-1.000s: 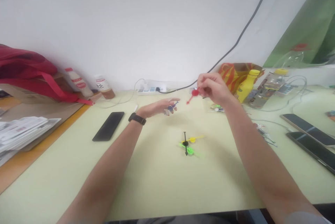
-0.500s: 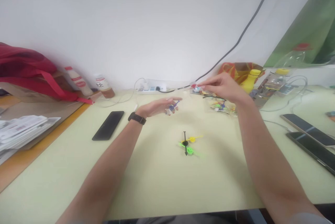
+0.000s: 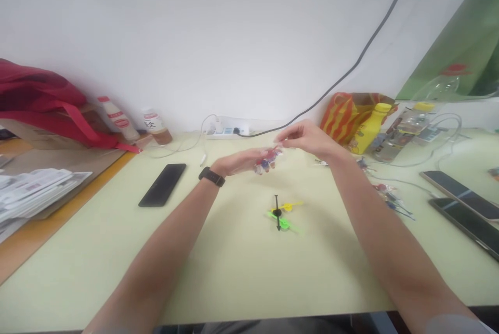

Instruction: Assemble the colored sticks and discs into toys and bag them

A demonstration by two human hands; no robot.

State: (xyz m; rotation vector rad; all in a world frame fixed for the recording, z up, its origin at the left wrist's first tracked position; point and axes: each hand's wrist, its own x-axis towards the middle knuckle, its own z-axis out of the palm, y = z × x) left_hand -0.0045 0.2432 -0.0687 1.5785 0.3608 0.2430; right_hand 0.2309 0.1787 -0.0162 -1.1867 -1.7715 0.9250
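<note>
My left hand, with a black watch on its wrist, hovers palm up over the pale green table and cradles small red, blue and clear plastic pieces. Just to the right my right hand is pinched at the fingertips, right above those pieces; what it pinches is too small to make out. Closer to me lies a little cluster of black, yellow and green stick-like parts.
A black phone lies left of my left arm. Two more phones sit at the right edge. More small coloured parts lie right of my right arm. Bottles, a power strip, a yellow bottle and an orange bag line the wall. Papers lie far left.
My right hand went back to the parts near the wall with a red piece, then came forward and left to my left hand. Red now shows among the pieces in my left palm.
</note>
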